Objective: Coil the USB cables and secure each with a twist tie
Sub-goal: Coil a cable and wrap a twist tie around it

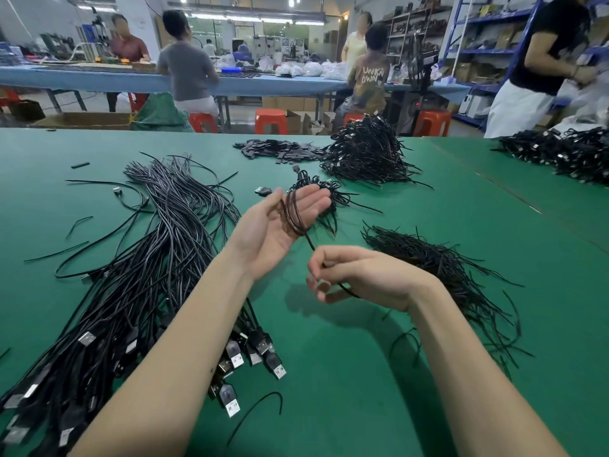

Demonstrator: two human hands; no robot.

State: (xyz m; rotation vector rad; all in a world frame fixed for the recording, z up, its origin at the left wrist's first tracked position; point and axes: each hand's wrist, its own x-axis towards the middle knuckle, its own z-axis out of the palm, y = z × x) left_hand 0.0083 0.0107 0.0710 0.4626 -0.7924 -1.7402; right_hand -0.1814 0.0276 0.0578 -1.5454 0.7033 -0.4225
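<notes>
A bundle of loose cables (138,275) runs from the table's (329,374) near left corner toward its middle. The left hand (280,222) is palm up, fingers straight and together, with a cable (293,212) looped around them. The right hand (359,278) pinches that cable's tail between curled fingers. Twist ties (445,268) lie right of it; coiled cables (365,153) sit by the far edge.

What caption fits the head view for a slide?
Left hand wears cable coil; right hand pinches its tail above green table.
</notes>
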